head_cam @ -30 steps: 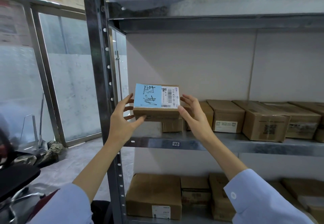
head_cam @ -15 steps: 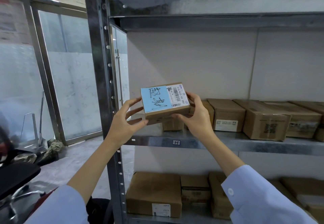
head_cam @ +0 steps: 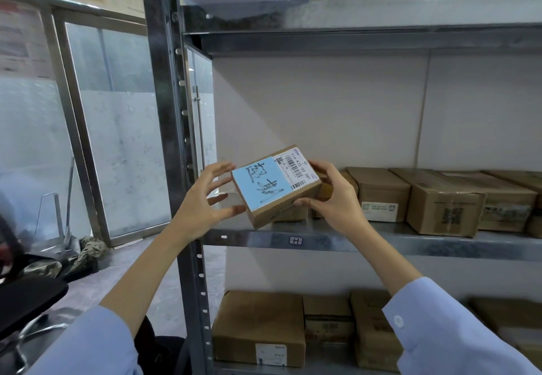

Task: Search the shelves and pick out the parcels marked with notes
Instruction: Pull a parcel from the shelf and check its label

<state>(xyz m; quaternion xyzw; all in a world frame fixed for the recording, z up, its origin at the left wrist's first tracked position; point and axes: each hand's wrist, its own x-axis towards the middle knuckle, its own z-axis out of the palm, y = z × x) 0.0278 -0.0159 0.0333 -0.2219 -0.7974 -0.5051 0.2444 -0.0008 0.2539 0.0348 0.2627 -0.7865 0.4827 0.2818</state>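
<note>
A small brown cardboard parcel hangs tilted in front of the middle shelf, its top turned toward me. A blue note with black handwriting covers half of its top, beside a white barcode label. My right hand grips the parcel's right end, thumb on top and fingers underneath. My left hand is at the parcel's left end with its fingers spread, the thumb touching the lower edge.
Plain brown boxes stand in a row along the middle shelf, and more boxes fill the shelf below. A steel upright runs down just left of my hands. Glass panels and a black chair are at the left.
The parcel has swung to the right and tilted its top further toward me. My left hand has loosened from a full grip to spread fingers, while my right hand took over the hold.
</note>
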